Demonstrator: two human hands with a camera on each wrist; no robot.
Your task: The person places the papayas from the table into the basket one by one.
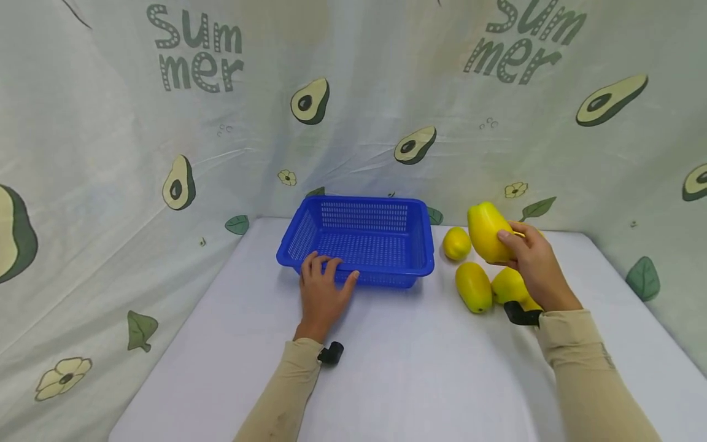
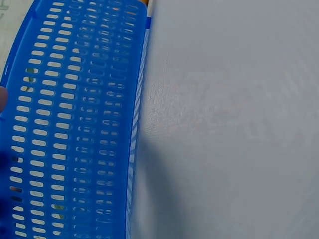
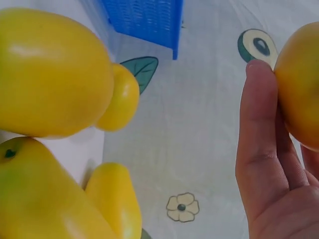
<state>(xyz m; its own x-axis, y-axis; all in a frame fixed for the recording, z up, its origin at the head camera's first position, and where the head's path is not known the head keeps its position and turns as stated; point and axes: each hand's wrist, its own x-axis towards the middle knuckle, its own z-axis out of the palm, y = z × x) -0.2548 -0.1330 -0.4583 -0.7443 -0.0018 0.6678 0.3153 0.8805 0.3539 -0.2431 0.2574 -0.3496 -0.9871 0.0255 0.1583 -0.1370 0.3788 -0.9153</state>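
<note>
My left hand (image 1: 322, 298) grips the near rim of a blue slotted plastic basket (image 1: 359, 276), fingers over the edge and thumb in front. In the left wrist view the basket's slotted side (image 2: 75, 119) fills the left, with a fingertip at its rim. My right hand (image 1: 538, 264) holds an oblong yellow fruit (image 1: 488, 233) up above the table, right of the basket. The right wrist view shows the fingers (image 3: 259, 124) against this fruit (image 3: 304, 84). Nothing shows inside the basket.
Several more yellow fruits lie right of the basket: a small rounded one (image 1: 456, 244), an oblong one (image 1: 474, 287) and others (image 1: 508, 285) partly hidden by the right hand. A white-covered table (image 1: 409, 362) lies beneath. A curtain with avocado prints (image 1: 353, 141) stands behind.
</note>
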